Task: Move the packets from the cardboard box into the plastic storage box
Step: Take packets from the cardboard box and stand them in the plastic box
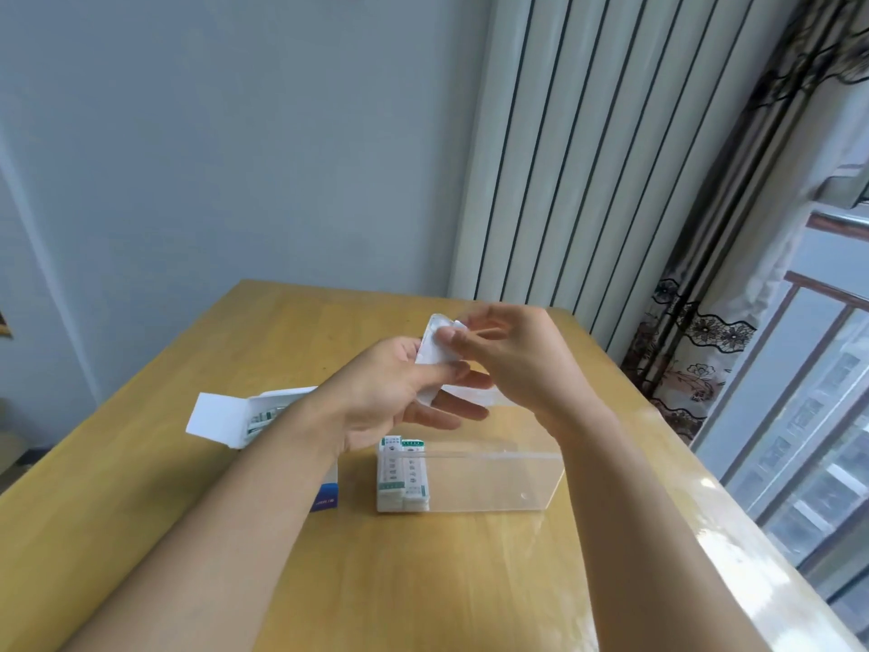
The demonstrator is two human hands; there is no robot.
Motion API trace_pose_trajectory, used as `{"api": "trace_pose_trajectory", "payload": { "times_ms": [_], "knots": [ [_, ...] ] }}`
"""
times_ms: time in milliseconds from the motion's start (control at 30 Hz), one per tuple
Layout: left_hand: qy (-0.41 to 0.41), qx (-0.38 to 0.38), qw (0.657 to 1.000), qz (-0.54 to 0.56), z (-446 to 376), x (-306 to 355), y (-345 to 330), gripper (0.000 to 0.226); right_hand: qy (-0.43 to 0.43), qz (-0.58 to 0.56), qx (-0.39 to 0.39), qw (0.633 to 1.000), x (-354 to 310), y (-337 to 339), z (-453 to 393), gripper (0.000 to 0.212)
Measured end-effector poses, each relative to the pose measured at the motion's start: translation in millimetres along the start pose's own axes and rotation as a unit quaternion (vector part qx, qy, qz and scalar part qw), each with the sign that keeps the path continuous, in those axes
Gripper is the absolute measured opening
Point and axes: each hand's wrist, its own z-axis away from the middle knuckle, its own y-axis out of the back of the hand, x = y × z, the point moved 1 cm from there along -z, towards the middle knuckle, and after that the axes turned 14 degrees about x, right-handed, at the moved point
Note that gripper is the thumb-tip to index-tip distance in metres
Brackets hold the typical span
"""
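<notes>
Both hands are raised above the wooden table (461, 581), over the clear plastic storage box (493, 482). My left hand (399, 392) grips a small stack of white packets (435, 350) between thumb and fingers. My right hand (512, 355) pinches the top edge of that stack with thumb and fingertips. Several white and green packets (403, 472) stand upright at the left end of the plastic box. The white cardboard box (244, 416) lies to the left with its flap open, packets showing inside; my left forearm hides its right part.
A white ribbed radiator panel (588, 148) stands behind the table. A patterned curtain (705, 322) and a window (823, 416) are on the right. A blue patch of the cardboard box (327, 496) shows under my left forearm.
</notes>
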Motion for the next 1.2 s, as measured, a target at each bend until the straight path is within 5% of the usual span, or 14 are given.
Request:
{"api": "trace_pose_trajectory", "payload": {
  "times_ms": [200, 533, 767, 900, 1033, 1100, 1200],
  "knots": [
    [0.034, 0.014, 0.991, 0.131, -7.2, -3.3, -0.6, 0.033, 0.007, -0.016, 0.026, 1.0, 17.1, 8.5, -9.1, 0.019],
    [0.0, 0.081, 0.993, 0.081, -11.9, -8.2, -0.6, 0.03, 0.015, -0.017, -0.003, 1.0, 18.4, 12.2, -8.5, 0.008],
    [0.017, 0.084, 0.995, 0.054, -12.1, -10.2, -1.7, 0.041, 0.017, -0.021, 0.005, 1.0, 16.9, 14.7, -7.4, 0.028],
    [0.015, 0.086, 0.996, 0.033, -12.4, -12.0, -3.6, 0.038, 0.043, -0.019, -0.015, 0.999, 10.8, 17.6, -4.0, 0.006],
    [0.058, 0.125, 0.975, 0.174, -17.1, -12.3, 0.0, 0.045, 0.104, -0.037, 0.077, 0.991, 3.8, 20.7, -2.9, 0.01],
    [0.079, 0.108, 0.958, 0.252, -20.0, -10.9, 1.3, 0.055, 0.152, -0.012, 0.058, 0.987, 0.7, 17.1, 0.9, 0.014],
    [0.065, 0.162, 0.93, 0.323, -20.6, -6.9, 1.9, 0.042, 0.193, 0.07, -0.018, 0.978, -0.3, 7.5, 7.3, 0.018]
  ]
}}
